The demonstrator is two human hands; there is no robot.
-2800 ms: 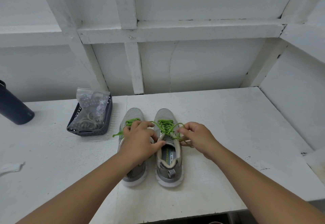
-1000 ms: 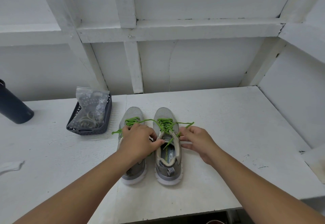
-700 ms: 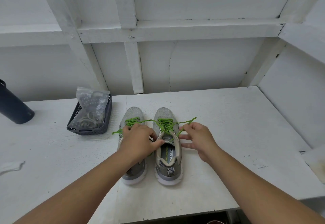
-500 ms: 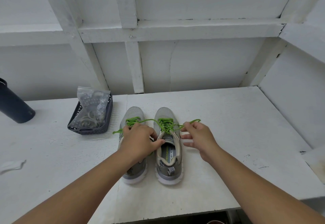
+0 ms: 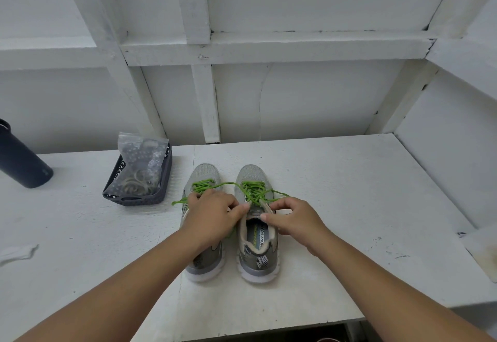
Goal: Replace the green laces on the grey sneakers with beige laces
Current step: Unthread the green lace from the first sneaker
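Note:
Two grey sneakers stand side by side on the white table, toes pointing away. The right sneaker [image 5: 256, 245] carries loosened green laces [image 5: 252, 191], and one strand runs across to the left sneaker [image 5: 204, 175]. My left hand [image 5: 212, 216] covers the left sneaker's tongue, its fingers reaching to the right sneaker's collar beside the lace. My right hand [image 5: 294, 216] pinches a green lace strand at the right sneaker's top eyelets. Beige laces [image 5: 135, 183] lie inside a clear bag in a dark basket [image 5: 139, 199] at the left.
A dark bottle [image 5: 21, 159] lies at the far left of the table. A white scrap [image 5: 17, 251] sits near the left edge. White walls and beams close in behind and to the right. The table's front edge [image 5: 269, 323] runs just below the sneakers' heels.
My right hand had drawn a green lace end out to the right, and has now come back inward to the right sneaker's top eyelets. My left hand stayed put.

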